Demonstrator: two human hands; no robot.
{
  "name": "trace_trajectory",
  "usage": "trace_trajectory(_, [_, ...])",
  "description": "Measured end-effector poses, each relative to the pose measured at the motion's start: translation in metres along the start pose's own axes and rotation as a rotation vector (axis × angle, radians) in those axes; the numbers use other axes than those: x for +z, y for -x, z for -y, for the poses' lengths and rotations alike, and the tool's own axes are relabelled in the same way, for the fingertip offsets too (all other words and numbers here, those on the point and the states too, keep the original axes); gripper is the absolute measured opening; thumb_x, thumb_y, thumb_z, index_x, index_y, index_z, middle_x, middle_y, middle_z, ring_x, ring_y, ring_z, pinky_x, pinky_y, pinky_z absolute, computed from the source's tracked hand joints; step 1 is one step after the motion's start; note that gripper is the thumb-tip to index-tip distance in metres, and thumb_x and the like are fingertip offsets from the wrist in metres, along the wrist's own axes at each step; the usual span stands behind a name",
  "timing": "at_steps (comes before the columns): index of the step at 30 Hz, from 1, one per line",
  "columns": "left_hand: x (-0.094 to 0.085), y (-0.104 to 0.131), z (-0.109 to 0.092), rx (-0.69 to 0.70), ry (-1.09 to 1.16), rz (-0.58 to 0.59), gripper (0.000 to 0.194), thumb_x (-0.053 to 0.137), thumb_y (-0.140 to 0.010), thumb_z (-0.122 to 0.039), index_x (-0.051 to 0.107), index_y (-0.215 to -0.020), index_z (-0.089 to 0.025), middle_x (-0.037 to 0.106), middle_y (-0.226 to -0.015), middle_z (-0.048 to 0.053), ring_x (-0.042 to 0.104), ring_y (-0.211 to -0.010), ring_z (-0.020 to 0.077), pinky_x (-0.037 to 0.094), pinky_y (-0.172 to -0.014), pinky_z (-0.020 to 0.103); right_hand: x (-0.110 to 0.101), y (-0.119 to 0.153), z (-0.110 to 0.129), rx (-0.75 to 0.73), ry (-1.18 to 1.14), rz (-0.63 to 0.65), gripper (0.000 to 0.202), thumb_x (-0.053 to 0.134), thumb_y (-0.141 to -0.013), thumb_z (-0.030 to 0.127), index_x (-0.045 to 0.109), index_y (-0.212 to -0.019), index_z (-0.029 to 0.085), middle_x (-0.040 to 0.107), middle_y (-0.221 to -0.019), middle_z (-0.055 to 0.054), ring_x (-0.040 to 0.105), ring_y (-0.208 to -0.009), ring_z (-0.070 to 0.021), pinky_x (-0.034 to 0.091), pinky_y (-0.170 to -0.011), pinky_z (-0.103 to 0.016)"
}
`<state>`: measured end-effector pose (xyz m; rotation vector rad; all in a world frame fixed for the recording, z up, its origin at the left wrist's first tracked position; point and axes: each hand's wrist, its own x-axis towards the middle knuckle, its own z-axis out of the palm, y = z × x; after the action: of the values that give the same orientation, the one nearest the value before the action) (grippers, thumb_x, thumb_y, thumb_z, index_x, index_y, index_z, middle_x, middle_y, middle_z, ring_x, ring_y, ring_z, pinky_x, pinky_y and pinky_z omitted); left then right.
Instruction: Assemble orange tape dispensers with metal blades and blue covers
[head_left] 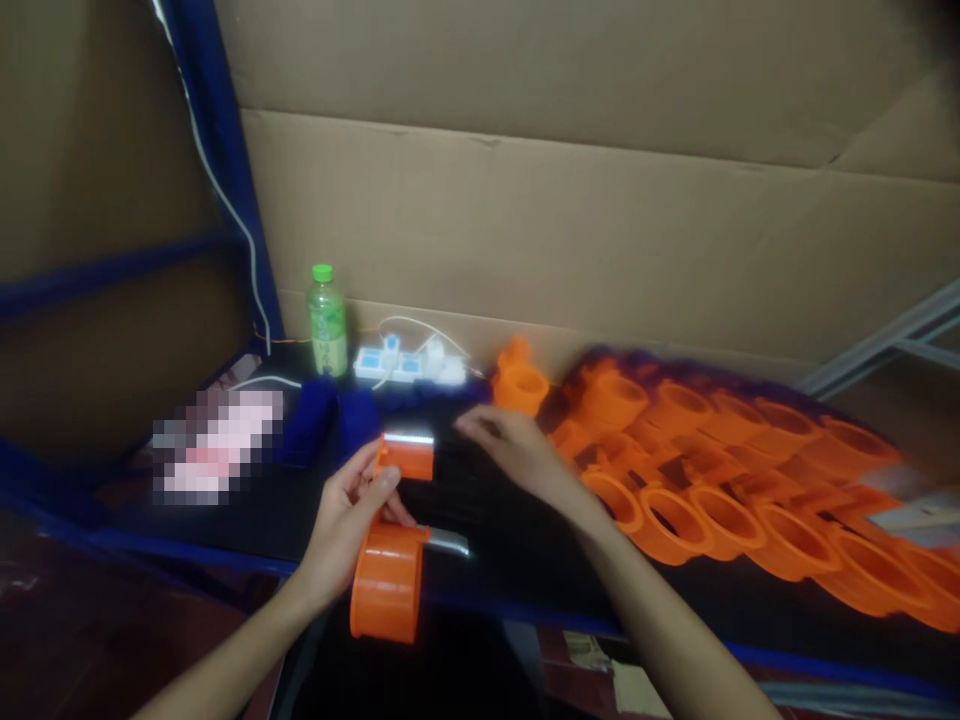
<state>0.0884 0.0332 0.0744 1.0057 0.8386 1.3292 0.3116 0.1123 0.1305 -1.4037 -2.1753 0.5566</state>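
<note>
My left hand (349, 520) is closed around an orange tape dispenser (388, 585), held above the front edge of the dark bench. The dispenser has a wide round hub at the bottom and a smaller orange head with a bright toothed metal strip at the top. A thin metal tongue sticks out to the right between them. To its right, apart from it, my right hand (510, 450) hovers over the bench, slightly blurred. Its fingers point left, loosely bent and a little apart, with nothing visible in them.
Several orange dispensers (724, 520) stand in rows on the right, and a single orange one (523, 385) sits behind my right hand. At the back are a green-capped bottle (328, 325) and a white power strip (409, 366) with cords. A cardboard wall (525, 230) closes off the rear.
</note>
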Motion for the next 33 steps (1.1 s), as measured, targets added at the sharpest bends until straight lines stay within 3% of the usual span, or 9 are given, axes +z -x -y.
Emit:
trace_trajectory(3, [-0.003, -0.002, 0.002, -0.014, 0.018, -0.042, 0.043, 0.067, -0.092, -0.041, 0.063, -0.127, -0.017, 0.066, -0.060, -0.001, 0.062, -0.054, 0.0129, 0.048, -0.059, 0.021, 0.011, -0.010, -0.032, 0.047, 0.134, 0.003, 0.013, 0.065, -0.091, 0.030, 0.075, -0.092, 0.022, 0.076, -0.093, -0.003, 0.068, -0.083, -0.0167, 0.047, -0.070, -0.025])
trace_trajectory(6, [-0.004, -0.003, 0.005, -0.020, 0.013, -0.036, 0.044, 0.068, -0.091, -0.041, 0.062, -0.127, -0.018, 0.066, -0.061, -0.001, 0.063, -0.054, 0.0132, 0.047, -0.059, 0.021, 0.020, -0.014, -0.051, 0.064, 0.169, 0.036, 0.010, 0.072, -0.084, 0.030, 0.076, -0.090, 0.024, 0.076, -0.089, -0.001, 0.068, -0.076, -0.0161, 0.046, -0.063, -0.023])
trace_trajectory(12, [-0.004, -0.004, 0.008, -0.023, 0.003, -0.033, 0.042, 0.068, -0.091, -0.041, 0.062, -0.127, -0.018, 0.066, -0.061, -0.002, 0.062, -0.055, 0.0132, 0.048, -0.060, 0.022, 0.018, -0.016, -0.059, 0.038, 0.196, 0.003, 0.012, 0.076, -0.081, 0.026, 0.077, -0.092, 0.023, 0.076, -0.094, -0.004, 0.068, -0.082, -0.0190, 0.049, -0.072, -0.027])
trace_trajectory(17, [-0.002, -0.008, 0.009, 0.032, 0.005, -0.047, 0.035, 0.069, -0.091, -0.039, 0.062, -0.120, -0.020, 0.067, -0.066, -0.003, 0.067, -0.057, 0.0135, 0.052, -0.065, 0.024, -0.002, -0.007, -0.038, -0.103, 0.081, -0.046, 0.023, 0.068, -0.091, 0.033, 0.074, -0.111, 0.023, 0.073, -0.106, -0.005, 0.067, -0.089, -0.0167, 0.052, -0.079, -0.028])
trace_trajectory(22, [0.002, -0.010, 0.015, 0.043, 0.011, -0.021, 0.034, 0.074, -0.087, -0.036, 0.061, -0.115, -0.022, 0.074, -0.084, 0.000, 0.070, -0.059, 0.0136, 0.054, -0.064, 0.024, -0.010, 0.014, 0.006, -0.421, -0.117, -0.117, 0.022, 0.064, -0.095, 0.030, 0.073, -0.116, 0.026, 0.069, -0.111, -0.005, 0.065, -0.095, -0.0162, 0.053, -0.078, -0.028])
trace_trajectory(25, [0.004, -0.008, 0.015, 0.033, 0.024, 0.022, 0.037, 0.076, -0.085, -0.034, 0.060, -0.116, -0.022, 0.075, -0.097, 0.003, 0.071, -0.061, 0.0144, 0.056, -0.064, 0.026, 0.000, 0.026, 0.027, -0.506, 0.020, -0.135, 0.024, 0.063, -0.096, 0.025, 0.072, -0.119, 0.026, 0.068, -0.110, -0.006, 0.063, -0.102, -0.0182, 0.054, -0.084, -0.031])
trace_trajectory(28, [0.006, -0.004, 0.011, 0.032, 0.022, 0.062, 0.036, 0.075, -0.086, -0.033, 0.059, -0.117, -0.021, 0.075, -0.093, 0.003, 0.071, -0.060, 0.0150, 0.056, -0.064, 0.027, 0.017, 0.033, 0.039, -0.511, 0.153, -0.213, 0.028, 0.060, -0.097, 0.023, 0.071, -0.123, 0.025, 0.065, -0.109, -0.008, 0.061, -0.098, -0.0189, 0.054, -0.076, -0.030])
trace_trajectory(33, [0.008, -0.001, 0.005, 0.012, 0.007, 0.054, 0.041, 0.073, -0.087, -0.035, 0.058, -0.122, -0.021, 0.073, -0.081, 0.002, 0.071, -0.058, 0.0167, 0.057, -0.062, 0.028, 0.040, 0.038, 0.046, -0.452, 0.035, -0.320, 0.024, 0.057, -0.099, 0.023, 0.072, -0.117, 0.022, 0.060, -0.098, -0.008, 0.059, -0.082, -0.0150, 0.053, -0.065, -0.027])
